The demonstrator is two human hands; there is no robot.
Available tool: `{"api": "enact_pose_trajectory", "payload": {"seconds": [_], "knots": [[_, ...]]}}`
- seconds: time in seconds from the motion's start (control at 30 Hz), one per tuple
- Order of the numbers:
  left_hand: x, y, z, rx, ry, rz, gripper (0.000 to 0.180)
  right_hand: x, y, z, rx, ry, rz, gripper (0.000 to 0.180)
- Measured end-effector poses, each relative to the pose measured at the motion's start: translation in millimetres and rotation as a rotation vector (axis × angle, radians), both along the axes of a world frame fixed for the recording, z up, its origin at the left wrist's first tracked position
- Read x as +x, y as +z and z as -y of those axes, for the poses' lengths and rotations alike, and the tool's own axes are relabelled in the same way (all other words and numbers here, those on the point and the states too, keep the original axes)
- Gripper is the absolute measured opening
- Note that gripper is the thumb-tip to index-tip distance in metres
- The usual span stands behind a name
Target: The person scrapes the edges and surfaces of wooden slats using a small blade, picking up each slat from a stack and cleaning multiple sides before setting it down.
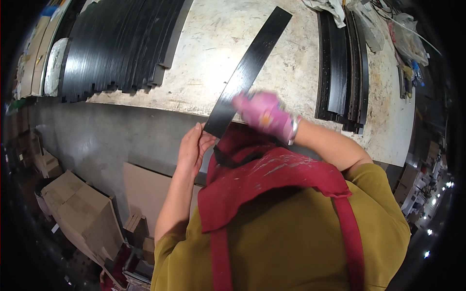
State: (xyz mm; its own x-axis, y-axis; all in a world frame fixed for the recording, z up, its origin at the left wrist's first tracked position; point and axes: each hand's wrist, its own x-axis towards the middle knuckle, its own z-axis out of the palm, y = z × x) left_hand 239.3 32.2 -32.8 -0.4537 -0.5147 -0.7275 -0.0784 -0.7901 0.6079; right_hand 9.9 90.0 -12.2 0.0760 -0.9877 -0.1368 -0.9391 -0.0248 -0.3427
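Observation:
A long flat black board (pixel 255 56) lies slantwise on the whitish worktable (pixel 204 53), its near end sticking out past the front edge. My bare left hand (pixel 195 143) grips that near end at its left corner, fingers and thumb closed on it. My right hand (pixel 264 114), in a pink flowered glove, is at the board's right side near its lower half. Motion smears its fingers, so I cannot tell whether they hold anything.
Many black boards (pixel 121 43) stand packed in a row at the left of the table. More dark strips (pixel 340 72) lie at the right, near plastic bags (pixel 410 36) and a few tools (pixel 405 80). Cardboard boxes (pixel 82 208) stand on the floor at lower left.

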Motion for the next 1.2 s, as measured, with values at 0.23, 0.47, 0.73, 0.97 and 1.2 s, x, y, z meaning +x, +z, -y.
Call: {"api": "enact_pose_trajectory", "payload": {"seconds": [0.23,0.47,0.73,0.97,1.2], "knots": [[5.8,2.6,-1.6,0.114,0.109,-0.069,0.039,20.8,12.3,-6.5,-0.126,0.03,0.175,0.012],[13.0,7.6,25.7,-0.552,-0.085,0.309,0.032,-2.8,23.3,-23.2,-0.078,-0.069,0.568,0.006],[-108.9,58.3,78.2,-1.113,-0.432,0.312,0.02,12.4,12.3,-12.4,-0.106,0.116,0.265,0.019],[-158.0,40.2,47.3,-1.676,-0.997,0.628,0.055,-27.3,32.0,-54.3,0.021,0.13,0.523,0.027],[-169.5,79.5,81.5,-1.164,-0.823,0.66,0.055,-67.1,34.2,-102.0,-0.156,-0.308,0.733,0.019]]}}
